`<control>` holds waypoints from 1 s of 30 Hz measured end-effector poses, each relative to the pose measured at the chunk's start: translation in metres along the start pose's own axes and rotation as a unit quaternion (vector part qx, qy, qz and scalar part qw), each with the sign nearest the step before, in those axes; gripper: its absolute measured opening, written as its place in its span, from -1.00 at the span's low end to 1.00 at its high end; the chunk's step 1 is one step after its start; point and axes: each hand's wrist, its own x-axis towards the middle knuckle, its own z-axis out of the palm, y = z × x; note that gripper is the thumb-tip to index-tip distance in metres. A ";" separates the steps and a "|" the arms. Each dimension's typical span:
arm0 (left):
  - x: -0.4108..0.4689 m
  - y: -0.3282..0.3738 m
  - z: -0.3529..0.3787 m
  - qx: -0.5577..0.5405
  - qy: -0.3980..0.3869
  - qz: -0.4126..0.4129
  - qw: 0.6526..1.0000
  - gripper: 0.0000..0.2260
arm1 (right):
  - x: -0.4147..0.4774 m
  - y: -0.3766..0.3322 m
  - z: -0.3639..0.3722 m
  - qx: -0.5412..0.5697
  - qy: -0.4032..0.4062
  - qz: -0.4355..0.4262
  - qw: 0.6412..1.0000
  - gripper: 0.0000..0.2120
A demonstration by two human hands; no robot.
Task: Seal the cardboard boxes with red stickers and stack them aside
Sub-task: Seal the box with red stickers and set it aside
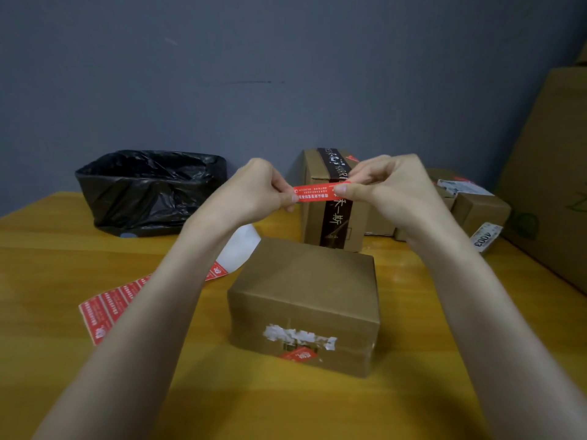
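Left hand: the left hand (254, 188) was raised above the box; thumb and forefinger pinched the left end of the red sticker (314, 192), the other fingers curled in.
Right hand: the right hand (390, 188) pinched the sticker's right end; the strip was stretched level between the two hands.
Red sticker: up in the air, printed side toward the camera; above and beyond the near box, touching nothing but fingers.
Near box: the cardboard box (305, 290) sat on the yellow table (63, 249), right between the forearms, flaps closed; a torn white label (298, 336) and a red scrap (298, 355) showed on its front face.
Sticker sheet: a sheet of red stickers (108, 306) lay flat on the table left of the box, partly hidden by the left forearm; its far end was bare white backing (241, 249).
Behind: a tall box (330, 217) with a dark printed tape band stood just beyond the hands; smaller boxes (482, 214) crowded to its right.
Far left: a bin lined with a black bag (149, 188) stood near the blue-grey wall.
Far right: a large carton (552, 173) stood at the edge of view.
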 end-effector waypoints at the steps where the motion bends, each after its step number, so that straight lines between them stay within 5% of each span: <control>1: 0.002 -0.002 0.001 0.023 -0.013 -0.008 1.000 -0.82 | -0.001 -0.001 -0.001 0.004 -0.001 0.005 1.000 -0.87; 4: 0.004 -0.010 -0.002 0.107 -0.078 -0.050 0.990 -0.55 | -0.003 -0.001 -0.011 0.064 0.013 0.038 0.997 -0.84; 8: -0.010 -0.005 -0.010 0.167 -0.285 -0.061 0.942 -0.22 | -0.001 0.003 -0.026 0.001 -0.042 0.058 0.997 -0.91; 11: -0.015 -0.006 -0.009 0.172 -0.377 -0.102 0.904 -0.28 | -0.005 0.006 -0.029 -0.126 -0.229 0.140 0.955 -0.34; 14: -0.013 -0.011 -0.007 0.126 -0.374 -0.129 0.910 -0.35 | -0.011 0.004 -0.024 -0.157 -0.311 0.202 0.916 -0.15; 19: -0.012 -0.009 -0.005 0.105 -0.347 -0.115 0.925 -0.42 | -0.013 0.008 -0.009 -0.221 -0.331 0.208 0.894 -0.18; 30: -0.018 -0.007 -0.030 0.081 -0.207 -0.042 0.974 -0.63 | -0.016 -0.007 -0.037 -0.119 -0.312 0.103 0.937 -0.32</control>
